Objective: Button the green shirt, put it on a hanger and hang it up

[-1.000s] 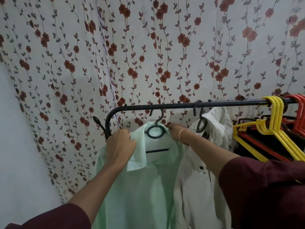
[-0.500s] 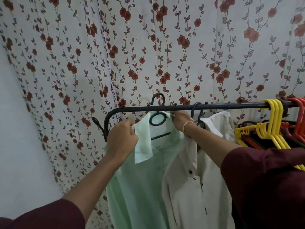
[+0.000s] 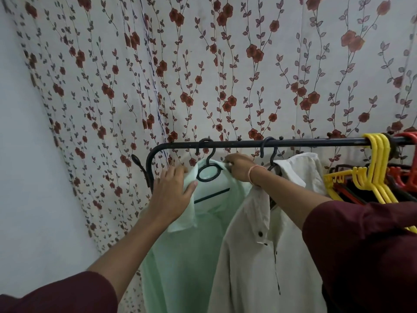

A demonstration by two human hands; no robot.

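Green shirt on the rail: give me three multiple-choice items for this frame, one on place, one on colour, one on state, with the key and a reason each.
1. Where does the green shirt hang on the rail?
A. Near its curved left end
B. Among the yellow hangers
C. Right of the cream shirt

2. What colour is its hanger?
A. Yellow
B. Black
C. Red

3. Is the hanger's hook on the rail?
A. No, held below it
B. Yes, looped over it
C. It lies on the floor

Key: 1 A, it sits left of the cream shirt. 2 B, the ring and hook are black. 3 B, the hook curves over the rail while the left hand and right hand touch the collar.
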